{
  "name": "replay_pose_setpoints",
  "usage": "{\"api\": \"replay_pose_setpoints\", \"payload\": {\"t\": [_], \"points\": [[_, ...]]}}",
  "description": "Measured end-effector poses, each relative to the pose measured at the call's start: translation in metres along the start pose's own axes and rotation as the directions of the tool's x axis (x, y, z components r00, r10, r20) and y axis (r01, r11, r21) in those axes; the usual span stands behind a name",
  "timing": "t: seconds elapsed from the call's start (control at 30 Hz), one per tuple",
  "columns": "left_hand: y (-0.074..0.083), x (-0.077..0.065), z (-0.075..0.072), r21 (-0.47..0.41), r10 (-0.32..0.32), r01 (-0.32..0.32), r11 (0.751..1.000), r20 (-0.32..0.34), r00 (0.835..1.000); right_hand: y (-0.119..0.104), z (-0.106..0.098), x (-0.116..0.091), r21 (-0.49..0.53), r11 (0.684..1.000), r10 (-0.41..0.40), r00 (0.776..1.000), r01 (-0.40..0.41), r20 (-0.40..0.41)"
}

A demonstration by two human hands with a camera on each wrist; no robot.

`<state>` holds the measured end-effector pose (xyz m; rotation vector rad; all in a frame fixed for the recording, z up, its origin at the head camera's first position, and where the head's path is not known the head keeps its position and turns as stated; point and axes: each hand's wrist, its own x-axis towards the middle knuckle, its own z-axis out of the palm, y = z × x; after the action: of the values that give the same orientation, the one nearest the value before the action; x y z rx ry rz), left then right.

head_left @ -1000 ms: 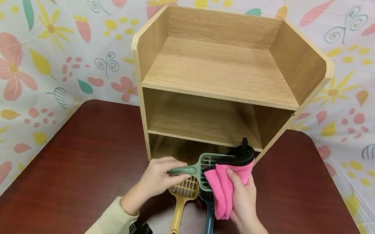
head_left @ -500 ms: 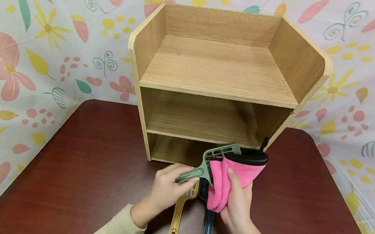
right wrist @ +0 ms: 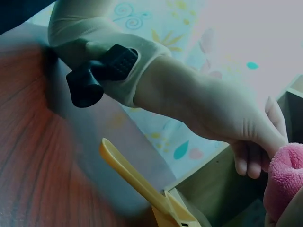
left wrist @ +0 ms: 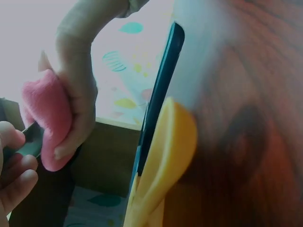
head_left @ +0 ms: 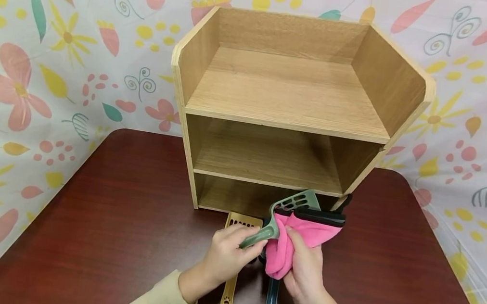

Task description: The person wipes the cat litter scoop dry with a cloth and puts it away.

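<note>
In the head view my left hand (head_left: 228,252) pinches the handle of a green slotted litter scoop (head_left: 261,235), its head tilted up toward the shelf. My right hand (head_left: 307,273) grips a folded pink cloth (head_left: 312,231) with black edging and a black loop. The cloth lies against the scoop near the neck, covering part of its head. Beneath the hands, a yellow litter scoop (head_left: 228,293) and a dark blue one (head_left: 271,299) lie side by side on the table, partly hidden. The left wrist view shows the bunched cloth (left wrist: 47,104) touching the green scoop.
A wooden shelf unit (head_left: 285,122) with an open top and two compartments stands behind the hands. The dark red-brown table (head_left: 101,236) reaches out on both sides. A flowered curtain (head_left: 56,106) hangs behind. A black wrist camera (right wrist: 104,73) sits on the left sleeve.
The left hand has moved right and slightly down, and the green scoop has turned from flat to tilted. The cloth has shifted from the scoop's head toward its neck.
</note>
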<state>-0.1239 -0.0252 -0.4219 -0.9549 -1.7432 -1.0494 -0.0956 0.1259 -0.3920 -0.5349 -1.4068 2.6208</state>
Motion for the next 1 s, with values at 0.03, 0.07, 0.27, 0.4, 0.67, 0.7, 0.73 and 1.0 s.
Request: {"api": "replay_pose_setpoints", "payload": {"t": [0.03, 0.07, 0.27, 0.4, 0.67, 0.7, 0.73, 1.0], "points": [[-0.001, 0.0, -0.001, 0.005, 0.006, -0.006, 1.0, 0.006, 1.0, 0.0, 0.0, 0.001, -0.005, 1.0, -0.009, 1.0, 0.009, -0.008], [-0.002, 0.0, -0.001, 0.005, 0.008, -0.008, 1.0, 0.012, 1.0, 0.0, -0.001, 0.002, -0.011, 1.0, -0.017, 1.0, 0.017, -0.017], [-0.003, 0.005, -0.006, 0.007, 0.001, -0.002, 1.0, 0.04, 0.999, 0.0, -0.002, 0.005, -0.026, 0.999, -0.05, 0.997, 0.048, -0.056], [-0.003, 0.009, -0.009, 0.008, -0.006, 0.006, 1.0, 0.063, 0.998, -0.002, -0.003, 0.007, -0.034, 0.996, -0.082, 0.994, 0.079, -0.072], [-0.003, 0.015, -0.019, -0.008, -0.131, 0.133, 0.991, 0.147, 0.98, -0.007, -0.009, 0.015, -0.014, 0.973, -0.231, 0.961, 0.231, -0.151], [-0.004, 0.015, -0.02, -0.013, -0.15, 0.154, 0.988, 0.154, 0.977, -0.007, -0.009, 0.016, -0.012, 0.968, -0.251, 0.955, 0.252, -0.161], [-0.004, 0.015, -0.021, -0.019, -0.168, 0.173, 0.985, 0.16, 0.973, -0.006, -0.01, 0.017, -0.008, 0.962, -0.27, 0.948, 0.272, -0.168], [-0.006, 0.01, -0.02, -0.029, -0.22, 0.227, 0.974, 0.15, 0.964, -0.001, -0.01, 0.016, 0.043, 0.971, -0.225, 0.959, 0.235, -0.172]]}}
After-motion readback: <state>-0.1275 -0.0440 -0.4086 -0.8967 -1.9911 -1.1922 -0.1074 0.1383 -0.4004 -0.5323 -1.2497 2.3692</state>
